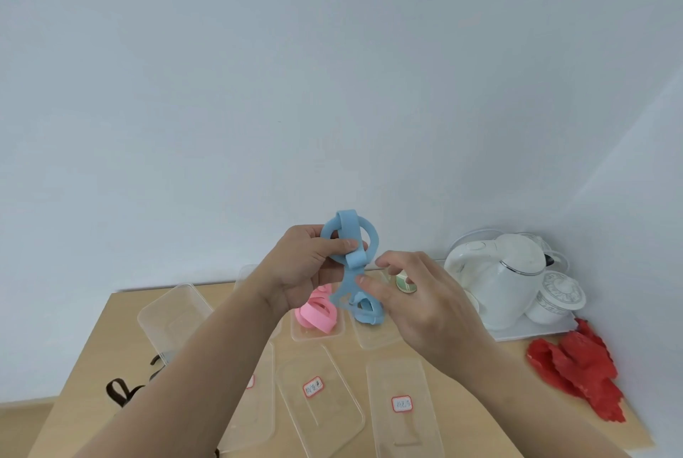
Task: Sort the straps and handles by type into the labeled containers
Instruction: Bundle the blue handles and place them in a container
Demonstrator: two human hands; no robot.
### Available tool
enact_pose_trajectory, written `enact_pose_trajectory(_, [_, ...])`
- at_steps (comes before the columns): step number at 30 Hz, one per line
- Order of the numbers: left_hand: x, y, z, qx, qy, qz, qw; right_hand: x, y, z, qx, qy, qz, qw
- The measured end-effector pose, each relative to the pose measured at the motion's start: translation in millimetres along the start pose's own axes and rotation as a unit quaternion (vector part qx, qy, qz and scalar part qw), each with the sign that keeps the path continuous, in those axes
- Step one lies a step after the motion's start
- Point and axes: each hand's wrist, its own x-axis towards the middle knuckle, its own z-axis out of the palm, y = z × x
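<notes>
The left hand (306,267) is clamped on the ring end of a blue strap (346,289), thumb across the front and fingers curled behind, holding it up above the counter (92,365). The right hand (417,306), just beside it, pinches the strap's flat lower part with the thumb on its front face, the other fingers curled. Directly under the left hand, pink straps (318,313) lie in a clear container (318,337); under the right hand's thumb, another blue piece (366,309) lies in a neighbouring container (375,341). Nearer than both hands, labelled clear containers (325,420) lie flat on the counter. Beyond the right hand stands a white kettle (499,272), with a red heap (580,365) to that hand's right.
</notes>
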Motion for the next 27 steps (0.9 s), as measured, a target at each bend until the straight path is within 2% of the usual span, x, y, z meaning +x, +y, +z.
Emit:
enact_pose_trajectory(3, [-2, -1, 3, 0.012, 0.005, 0.008, 1.0, 2, 0, 0, 0.035, 0.005, -0.001, 0.999])
enact_pose_trajectory(7, [-7, -5, 7, 0.014, -0.004, 0.022, 1.0, 6, -9, -3, 0.18, 0.022, 0.107, 0.978])
enact_pose_trajectory(9, [-9, -7, 9, 0.043, -0.008, 0.04, 0.998, 12, -15, -4, 0.249, 0.043, 0.174, 0.952])
enact_pose_trajectory(13, [-13, -10, 10, 0.107, -0.036, 0.107, 0.988, 28, -25, -6, 0.305, 0.1, 0.291, 0.901])
enact_pose_trajectory(17, [-16, -11, 13, 0.109, -0.045, 0.124, 0.985, 37, -27, -10, 0.4, 0.108, 0.397, 0.819])
enact_pose_trajectory(19, [-16, -13, 14, 0.117, -0.04, 0.133, 0.983, 39, -25, -10, 0.41, 0.101, 0.427, 0.8])
enact_pose_trajectory(27, [-19, -22, 15, 0.139, -0.041, 0.174, 0.974, 45, -19, -16, 0.402, 0.121, 0.473, 0.775])
